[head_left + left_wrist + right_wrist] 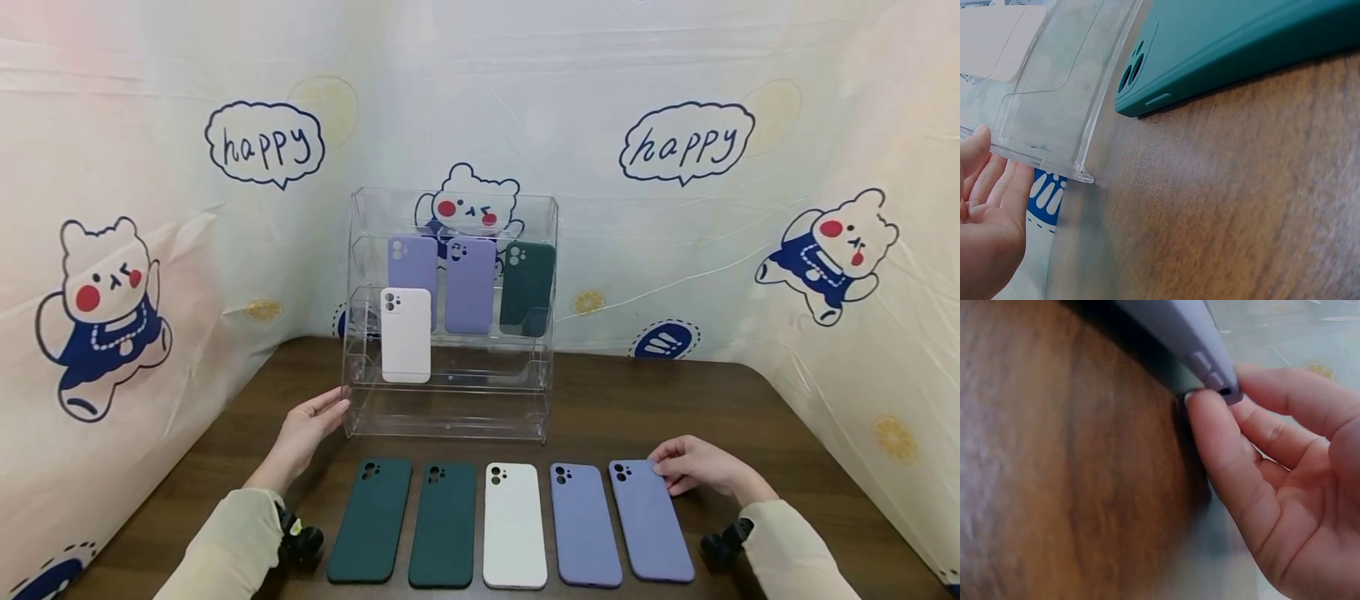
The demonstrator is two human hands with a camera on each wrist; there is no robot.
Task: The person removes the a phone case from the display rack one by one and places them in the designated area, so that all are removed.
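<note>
My right hand (697, 465) pinches the top right corner of the rightmost purple phone case (652, 521) between thumb and fingers; the right wrist view shows the case's side buttons close to the thumb. My left hand (309, 429) has its fingers fairly straight, touching the left side of a clear tiered display stand (450, 427). Left of the pinched case, a row holds another purple case (587, 525), a white case (513, 525) and two dark green cases (442, 525). In the left wrist view, a green case (1210, 50) lies beside the stand.
Upper in the stand are two purple cases (469, 287) and a dark green case (527, 287). A white case (406, 337) stands lower, in front of the left purple one. Behind the brown table (637, 400) hangs a printed cloth (480, 83).
</note>
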